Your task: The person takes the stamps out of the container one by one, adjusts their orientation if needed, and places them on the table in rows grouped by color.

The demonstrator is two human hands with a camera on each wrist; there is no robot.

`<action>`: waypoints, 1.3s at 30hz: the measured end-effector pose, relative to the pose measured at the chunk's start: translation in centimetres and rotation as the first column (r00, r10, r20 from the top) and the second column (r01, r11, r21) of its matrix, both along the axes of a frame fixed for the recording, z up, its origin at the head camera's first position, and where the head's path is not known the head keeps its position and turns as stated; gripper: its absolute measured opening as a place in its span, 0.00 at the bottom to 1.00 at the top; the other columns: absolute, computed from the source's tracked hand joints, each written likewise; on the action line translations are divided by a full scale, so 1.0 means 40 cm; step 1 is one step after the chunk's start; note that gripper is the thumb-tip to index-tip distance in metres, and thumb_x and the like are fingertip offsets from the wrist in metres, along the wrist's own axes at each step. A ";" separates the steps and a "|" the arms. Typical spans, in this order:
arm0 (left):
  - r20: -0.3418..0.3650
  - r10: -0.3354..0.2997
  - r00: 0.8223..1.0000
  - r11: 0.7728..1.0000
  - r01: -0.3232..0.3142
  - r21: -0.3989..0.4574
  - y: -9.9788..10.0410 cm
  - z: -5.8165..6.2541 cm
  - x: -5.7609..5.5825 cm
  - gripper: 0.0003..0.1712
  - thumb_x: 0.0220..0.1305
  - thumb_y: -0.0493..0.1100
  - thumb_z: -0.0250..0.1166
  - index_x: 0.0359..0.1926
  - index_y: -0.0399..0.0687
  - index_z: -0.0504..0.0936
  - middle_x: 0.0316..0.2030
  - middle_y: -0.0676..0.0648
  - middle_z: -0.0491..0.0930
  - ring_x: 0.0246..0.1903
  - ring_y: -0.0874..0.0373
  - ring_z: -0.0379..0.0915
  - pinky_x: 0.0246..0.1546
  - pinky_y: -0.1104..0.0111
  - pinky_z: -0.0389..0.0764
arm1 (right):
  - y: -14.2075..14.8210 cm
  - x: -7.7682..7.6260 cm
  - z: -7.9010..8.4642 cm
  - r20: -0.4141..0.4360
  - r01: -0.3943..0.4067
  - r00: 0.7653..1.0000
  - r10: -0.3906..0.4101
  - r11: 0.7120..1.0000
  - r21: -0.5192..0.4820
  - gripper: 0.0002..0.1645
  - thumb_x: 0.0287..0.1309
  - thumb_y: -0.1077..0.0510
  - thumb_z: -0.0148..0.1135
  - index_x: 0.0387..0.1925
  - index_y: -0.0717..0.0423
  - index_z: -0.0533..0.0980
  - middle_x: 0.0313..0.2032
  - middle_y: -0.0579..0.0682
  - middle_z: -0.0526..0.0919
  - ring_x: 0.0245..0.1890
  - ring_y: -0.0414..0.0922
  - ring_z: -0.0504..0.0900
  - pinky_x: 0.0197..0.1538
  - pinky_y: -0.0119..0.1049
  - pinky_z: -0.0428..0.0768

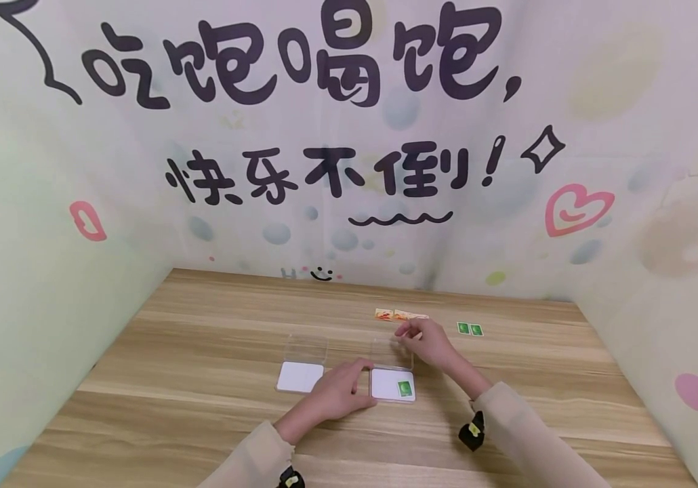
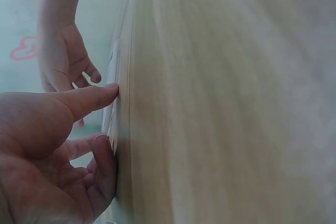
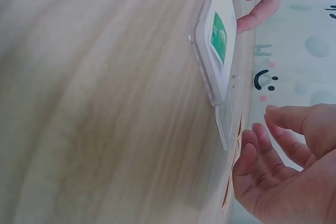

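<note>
I see my left hand resting on the bench, its loosely spread fingers touching the left edge of the right-hand clear case, which lies open with a green card on its white base. My right hand hovers just behind that case's raised lid, fingers loosely curled; I cannot tell whether it pinches anything. Orange cards lie just beyond it, two green cards to their right. A second open case sits left.

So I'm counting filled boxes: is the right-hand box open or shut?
Open. The right box has its clear lid raised at the back, one green card lying inside.
</note>
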State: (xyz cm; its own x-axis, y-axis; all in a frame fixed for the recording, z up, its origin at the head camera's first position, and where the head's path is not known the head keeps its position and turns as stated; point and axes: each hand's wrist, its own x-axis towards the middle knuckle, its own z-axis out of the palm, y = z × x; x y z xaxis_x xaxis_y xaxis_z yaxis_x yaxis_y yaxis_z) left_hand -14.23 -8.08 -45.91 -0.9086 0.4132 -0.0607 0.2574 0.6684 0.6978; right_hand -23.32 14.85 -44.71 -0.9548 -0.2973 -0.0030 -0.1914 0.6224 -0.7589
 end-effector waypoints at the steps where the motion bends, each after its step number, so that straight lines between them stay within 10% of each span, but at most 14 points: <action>1: -0.002 -0.001 1.000 1.000 0.001 0.001 -0.001 0.000 0.000 0.34 0.65 0.49 0.75 0.68 0.44 0.75 0.27 0.54 0.70 0.25 0.64 0.62 0.25 0.71 0.62 | 0.001 0.002 0.001 -0.001 0.001 1.000 -0.001 1.000 -0.001 0.03 0.68 0.67 0.66 0.41 0.64 0.84 0.36 0.53 0.84 0.37 0.46 0.79 0.38 0.35 0.78; 39: -0.023 -0.011 1.000 1.000 0.011 0.011 -0.005 0.007 0.004 0.34 0.65 0.49 0.75 0.67 0.42 0.75 0.27 0.53 0.70 0.24 0.64 0.62 0.25 0.70 0.62 | 0.016 0.096 -0.003 0.024 0.001 1.000 0.000 0.999 -0.045 0.03 0.65 0.68 0.67 0.40 0.64 0.85 0.32 0.49 0.84 0.35 0.43 0.78 0.32 0.31 0.77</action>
